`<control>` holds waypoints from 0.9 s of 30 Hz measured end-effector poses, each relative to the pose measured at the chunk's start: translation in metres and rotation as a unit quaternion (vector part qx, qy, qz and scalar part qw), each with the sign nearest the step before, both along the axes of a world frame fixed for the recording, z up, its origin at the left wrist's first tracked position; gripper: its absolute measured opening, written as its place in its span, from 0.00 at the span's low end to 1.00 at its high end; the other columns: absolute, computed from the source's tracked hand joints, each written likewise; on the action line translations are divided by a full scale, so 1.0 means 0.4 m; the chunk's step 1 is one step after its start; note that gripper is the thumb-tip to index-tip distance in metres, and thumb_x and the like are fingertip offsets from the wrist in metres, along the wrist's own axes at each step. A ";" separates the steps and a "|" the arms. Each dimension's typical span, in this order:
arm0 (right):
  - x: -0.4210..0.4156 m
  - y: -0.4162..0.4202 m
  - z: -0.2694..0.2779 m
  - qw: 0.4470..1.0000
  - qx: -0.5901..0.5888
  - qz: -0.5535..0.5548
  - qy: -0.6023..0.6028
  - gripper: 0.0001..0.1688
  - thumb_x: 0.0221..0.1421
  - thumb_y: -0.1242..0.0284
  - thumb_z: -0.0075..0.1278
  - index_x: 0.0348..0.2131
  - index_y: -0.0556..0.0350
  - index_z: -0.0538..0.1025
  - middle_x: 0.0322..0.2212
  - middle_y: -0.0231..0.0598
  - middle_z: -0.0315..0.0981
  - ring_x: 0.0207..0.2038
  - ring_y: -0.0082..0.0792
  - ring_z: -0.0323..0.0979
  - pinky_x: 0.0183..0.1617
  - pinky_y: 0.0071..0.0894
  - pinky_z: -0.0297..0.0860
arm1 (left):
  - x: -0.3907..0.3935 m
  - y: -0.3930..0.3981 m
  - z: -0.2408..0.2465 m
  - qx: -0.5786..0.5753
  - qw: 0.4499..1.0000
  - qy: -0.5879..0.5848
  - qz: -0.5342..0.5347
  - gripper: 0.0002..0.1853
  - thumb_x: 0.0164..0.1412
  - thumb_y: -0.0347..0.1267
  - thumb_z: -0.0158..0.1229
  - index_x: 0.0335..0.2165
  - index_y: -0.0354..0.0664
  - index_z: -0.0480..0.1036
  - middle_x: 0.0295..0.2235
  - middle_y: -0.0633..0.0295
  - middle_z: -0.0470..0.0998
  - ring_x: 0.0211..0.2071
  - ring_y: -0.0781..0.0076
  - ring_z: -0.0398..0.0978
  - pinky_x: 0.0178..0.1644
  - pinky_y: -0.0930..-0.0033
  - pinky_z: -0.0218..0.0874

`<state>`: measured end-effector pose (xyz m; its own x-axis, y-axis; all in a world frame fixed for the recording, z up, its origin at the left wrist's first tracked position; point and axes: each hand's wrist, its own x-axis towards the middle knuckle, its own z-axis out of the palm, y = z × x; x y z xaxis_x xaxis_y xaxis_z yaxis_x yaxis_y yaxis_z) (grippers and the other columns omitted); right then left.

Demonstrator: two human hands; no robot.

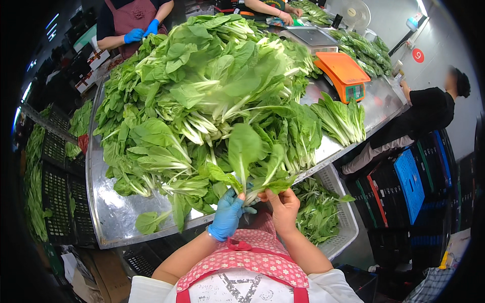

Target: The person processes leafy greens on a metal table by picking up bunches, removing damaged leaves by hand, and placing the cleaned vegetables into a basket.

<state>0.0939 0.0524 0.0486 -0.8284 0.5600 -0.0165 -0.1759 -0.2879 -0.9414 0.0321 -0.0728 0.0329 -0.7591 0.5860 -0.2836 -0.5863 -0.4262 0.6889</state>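
My left hand [227,212], in a blue glove whose thumb tip looks bare, grips the stem end of a leafy green plant [244,151] with pale stalks. My bare right hand [282,207] pinches an outer leaf [279,184] of that plant at its base. Both hands are at the table's near edge, in front of my pink flowered apron [242,261]. A large heap of the same leafy greens [212,79] rises just beyond them. One loose leaf [149,222] lies on the metal table [113,212] to the left of my hands.
Below the table's right edge stands a grey plastic crate [350,219] holding loose leaves. A bunch of greens [343,119] lies near an orange scale [343,74]. Across the table are a worker's blue-gloved hands [143,33]. Another person [428,102] stands at right near stacked crates [409,185].
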 end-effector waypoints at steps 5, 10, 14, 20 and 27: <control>0.011 -0.014 0.021 0.997 -0.022 -0.063 0.030 0.09 0.54 0.77 0.49 0.36 0.63 0.68 0.29 0.40 0.73 0.29 0.29 0.73 0.33 0.26 0.69 | 0.001 0.009 0.008 -0.110 0.988 0.106 -0.021 0.12 0.62 0.32 0.46 0.42 0.38 0.61 0.33 0.61 0.72 0.28 0.76 0.71 0.25 0.77 0.63; 0.030 0.003 0.002 0.995 -0.041 -0.087 0.041 0.08 0.54 0.78 0.48 0.35 0.61 0.67 0.30 0.40 0.72 0.27 0.30 0.72 0.30 0.28 0.70 | 0.023 0.025 -0.012 -0.273 0.895 0.352 0.025 0.11 0.62 0.34 0.44 0.38 0.35 0.61 0.24 0.63 0.67 0.21 0.77 0.65 0.23 0.75 0.56; 0.037 0.011 0.037 0.971 -0.139 -0.180 0.072 0.06 0.57 0.76 0.43 0.36 0.57 0.66 0.29 0.38 0.69 0.25 0.29 0.70 0.26 0.28 0.69 | 0.001 0.028 -0.042 -0.346 0.842 0.409 0.068 0.12 0.62 0.36 0.44 0.35 0.37 0.61 0.23 0.65 0.66 0.20 0.79 0.63 0.23 0.76 0.55; 0.165 0.350 -0.028 0.916 -0.126 -0.364 0.111 0.10 0.59 0.66 0.43 0.31 0.54 0.66 0.27 0.34 0.68 0.29 0.23 0.66 0.30 0.23 0.64 | -0.057 -0.051 -0.013 -0.147 0.972 0.117 0.143 0.09 0.61 0.36 0.48 0.37 0.44 0.61 0.27 0.68 0.68 0.24 0.81 0.65 0.25 0.78 0.58; 0.092 0.242 -0.128 0.969 0.055 -0.166 -0.175 0.13 0.52 0.76 0.45 0.40 0.55 0.71 0.38 0.38 0.67 0.41 0.35 0.66 0.47 0.35 0.60 | -0.063 -0.091 0.050 0.062 0.980 -0.009 0.187 0.16 0.58 0.30 0.51 0.45 0.41 0.61 0.39 0.56 0.72 0.36 0.69 0.72 0.36 0.70 0.67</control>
